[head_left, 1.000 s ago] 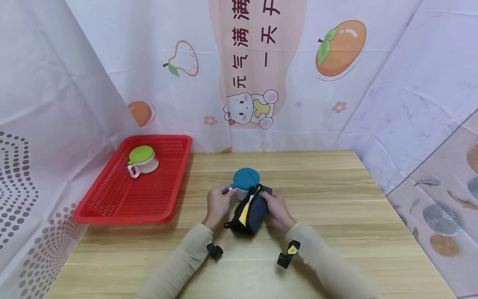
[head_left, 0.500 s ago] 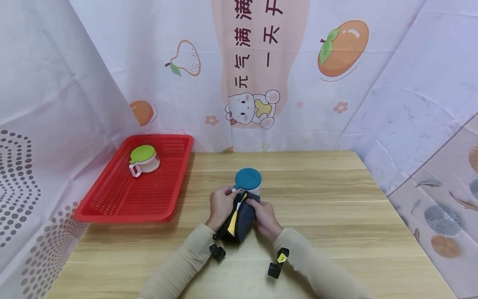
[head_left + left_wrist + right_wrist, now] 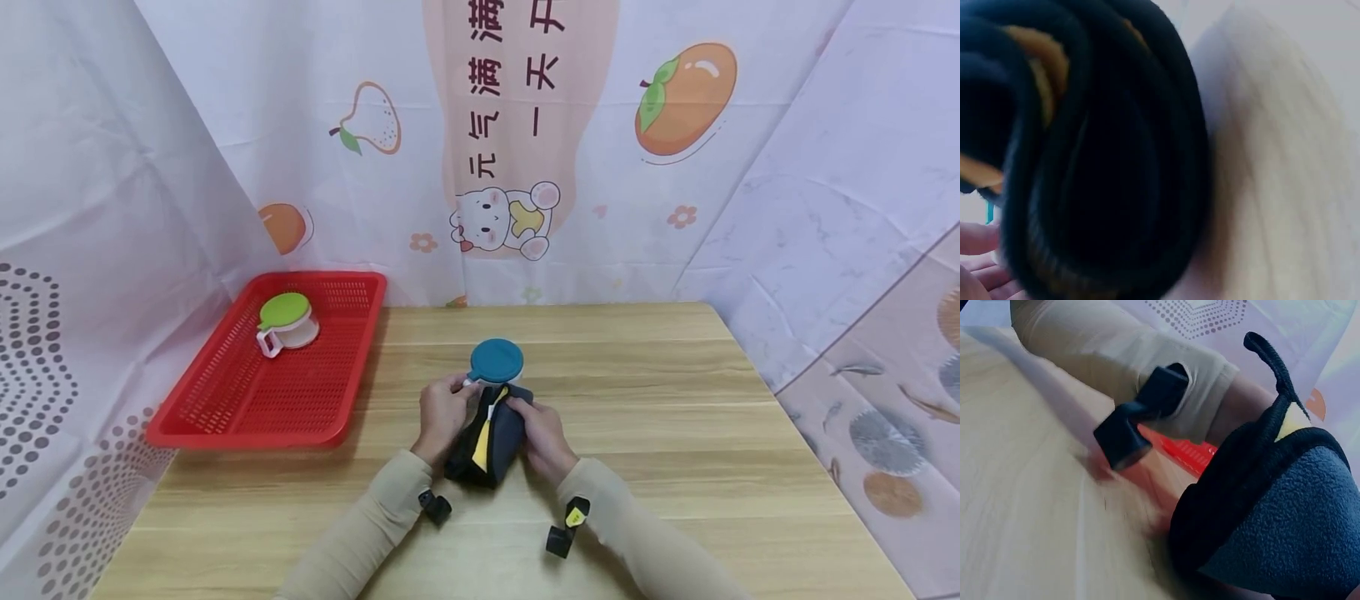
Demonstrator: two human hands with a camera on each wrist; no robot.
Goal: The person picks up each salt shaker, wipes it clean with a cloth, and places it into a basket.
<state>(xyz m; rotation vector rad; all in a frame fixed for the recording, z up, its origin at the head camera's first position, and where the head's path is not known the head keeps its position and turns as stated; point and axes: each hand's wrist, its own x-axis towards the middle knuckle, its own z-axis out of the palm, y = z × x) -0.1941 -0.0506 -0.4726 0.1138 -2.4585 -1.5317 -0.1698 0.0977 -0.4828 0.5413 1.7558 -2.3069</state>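
A seasoning jar with a blue lid (image 3: 497, 360) and a pale body stands near the middle of the table. My left hand (image 3: 442, 412) pinches its small handle at the jar's left side. In my right hand (image 3: 546, 435) is a folded fleece cloth (image 3: 506, 437), dark grey with black edging and yellow inside, held against the jar's near side. The cloth hides most of the jar's body. In the left wrist view its dark folds (image 3: 1122, 156) fill much of the picture, with fingers (image 3: 979, 240) at the lower left. The right wrist view shows the cloth's fuzzy grey face (image 3: 1291, 519).
To the left sits a red plastic basket (image 3: 341, 417). Inside it, toward the back, is a similar jar with a green lid (image 3: 285, 309). The wooden table (image 3: 637, 375) ends at a printed curtain (image 3: 585, 283) behind. Black cameras are strapped to both wrists.
The right hand has brought the cloth left and nearer along the jar, then slightly back right. The left hand keeps its pinch on the handle, and the jar has hardly moved.
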